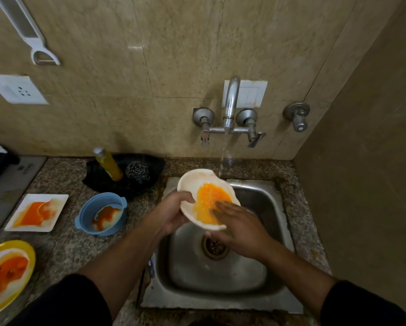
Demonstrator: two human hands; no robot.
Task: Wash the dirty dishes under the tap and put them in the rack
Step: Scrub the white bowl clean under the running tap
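Head view: the white dish, smeared with orange sauce, sits at the centre of the frame, held tilted over the steel sink. The left hand grips its left rim, thumb hooked over the edge. The right hand lies on the smear with its fingers straight and flat, and they look blurred; where its thumb sits cannot be told. The tap is running, and the water stream falls just beside the dish's far right rim rather than onto the stain.

The step in hand looks like rubbing off the sauce. It would probably go better if the person slid the dish back and to the right so that the stream lands on the orange patch. The tilt should carry the runoff towards the drain, and a firm left-hand grip matters because the rim is likely slippery.

A blue bowl, a square white plate and a yellow plate, all stained, wait on the counter at lower left. No rack is in view.

The yellow bottle beside the steel scourer shows no readable label. Marks on the grey surface at far left are too blurred to read.
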